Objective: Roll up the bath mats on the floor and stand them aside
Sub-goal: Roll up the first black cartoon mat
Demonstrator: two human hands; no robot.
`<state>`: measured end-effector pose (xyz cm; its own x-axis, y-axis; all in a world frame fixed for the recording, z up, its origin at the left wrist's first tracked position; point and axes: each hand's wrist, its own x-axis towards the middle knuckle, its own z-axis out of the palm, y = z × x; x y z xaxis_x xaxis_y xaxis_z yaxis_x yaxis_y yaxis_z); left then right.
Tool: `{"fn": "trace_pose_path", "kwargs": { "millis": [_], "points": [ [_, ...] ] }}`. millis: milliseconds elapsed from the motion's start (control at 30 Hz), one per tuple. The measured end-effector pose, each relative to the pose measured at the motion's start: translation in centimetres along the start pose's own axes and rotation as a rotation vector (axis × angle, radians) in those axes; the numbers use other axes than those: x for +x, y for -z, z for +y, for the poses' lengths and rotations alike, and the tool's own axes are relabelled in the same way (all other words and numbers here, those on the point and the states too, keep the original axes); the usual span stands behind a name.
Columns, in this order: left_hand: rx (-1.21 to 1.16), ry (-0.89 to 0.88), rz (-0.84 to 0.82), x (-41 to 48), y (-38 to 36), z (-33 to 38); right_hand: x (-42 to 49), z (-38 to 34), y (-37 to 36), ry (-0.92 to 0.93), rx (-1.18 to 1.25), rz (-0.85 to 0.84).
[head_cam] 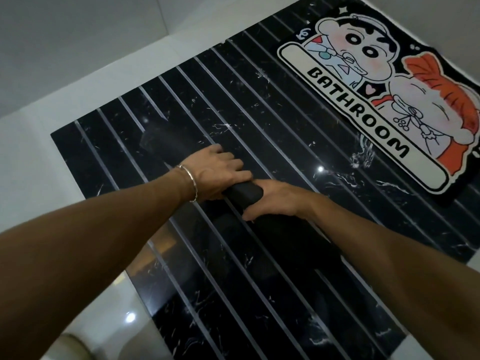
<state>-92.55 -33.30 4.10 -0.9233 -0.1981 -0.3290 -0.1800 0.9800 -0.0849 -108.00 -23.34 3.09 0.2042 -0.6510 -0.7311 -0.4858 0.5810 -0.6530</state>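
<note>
Pictured from above by a head-worn camera: a black, tightly rolled-up bath mat (246, 192), lying slantwise on a glossy black marble floor (259, 294) crossed by thin grey stripes. Ran from the upper left, where a blurred dark end showed beyond the knuckles, towards the lower right. Blended there into the dark floor under the right forearm and could not be traced further.

Gripped at mid-length by two bare hands set just beside each other, with a short stretch of the roll showing between them. Left hand (218, 172), ringed at the wrist by a thin silver bangle (191, 181), clasped over the roll with fingers curled across the top and thumb tucked at the near side. Right hand (271, 201) wrapped round the roll likewise, fingers bent over the far side and thumb pressed along the near edge.

Spread flat at the upper right, well apart from the roll: a second black cartoon bath mat (363, 100), printed with two drawn figures, an orange cloth and a white band reading BATHROOM. Bordered on the left and along the top by pale white tiling (39, 113). Caught on the polished marble near the printed mat: a small bright glint of light (320, 168).
</note>
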Motion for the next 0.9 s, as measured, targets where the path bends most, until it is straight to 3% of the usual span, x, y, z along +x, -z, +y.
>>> {"fn": "trace_pose_path", "kwargs": {
  "millis": [100,200,333,467,667,800,900],
  "points": [
    [0.038,-0.038,0.098,0.3,0.3,-0.5,-0.1,0.2,0.9,-0.052,0.322,-0.191],
    [0.083,-0.04,0.198,0.3,0.6,-1.4,-0.1,-0.1,1.8,-0.093,0.523,-0.27],
    [0.081,0.147,0.303,0.2,0.9,-3.6,1.0,-1.9,2.2,-0.019,0.611,-0.17],
    [-0.021,0.443,0.187,0.8,0.8,-5.2,2.8,-3.8,2.4,0.031,0.578,-0.01],
    [-0.582,0.754,0.184,2.1,0.3,-5.6,5.1,-5.0,1.9,0.156,0.301,0.358],
    [-1.46,0.948,0.312,3.9,1.8,-5.0,6.0,-4.4,1.6,0.13,0.325,0.52],
    [-1.767,0.972,0.233,4.9,3.1,-4.0,6.1,-4.9,2.1,0.086,0.336,0.555]
  ]
}}
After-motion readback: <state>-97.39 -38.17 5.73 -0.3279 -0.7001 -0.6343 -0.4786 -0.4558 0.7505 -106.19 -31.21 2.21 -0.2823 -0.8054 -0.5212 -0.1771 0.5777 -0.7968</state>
